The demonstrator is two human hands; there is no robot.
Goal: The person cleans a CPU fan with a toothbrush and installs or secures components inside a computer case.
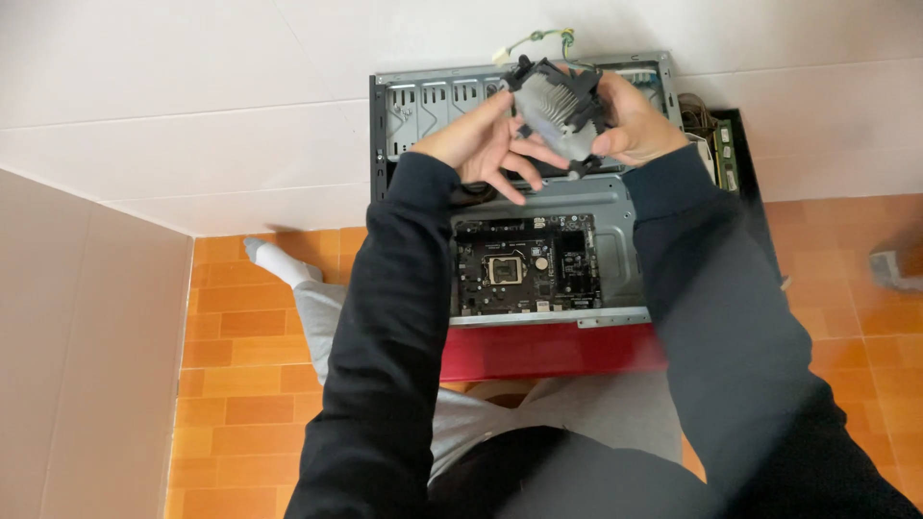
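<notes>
The largest thing in view is the open computer case (pixel 615 279), a grey metal shell with a red front edge, lying on its side across the centre of the frame, resting on the person's lap and against the white wall at the top. Inside it sits the motherboard (pixel 527 264), lower centre of the case, with its square processor socket (pixel 504 270) bare and uncovered. The upper part of the case shows only empty metal bays and slots. To the right of the case, at the upper right of the frame, a green circuit board (pixel 726 154) lies on a dark surface.

Above the case, at the top centre, both hands hold a CPU cooler (pixel 556 113), a round finned aluminium heatsink in a black plastic frame, its thin coloured cable (pixel 538 40) trailing up toward the wall. The left hand (pixel 490 144) steadies the cooler's left edge with its fingers spread and partly extended. The right hand (pixel 630 120) has its fingers curled around the cooler's right side in a firmer grasp.

The main risk, as a judgement, is a slip: the cooler hangs directly over the exposed board, and the loose left-hand hold could let it fall onto the socket. The dangling cable could also snag on the case's edge.
</notes>
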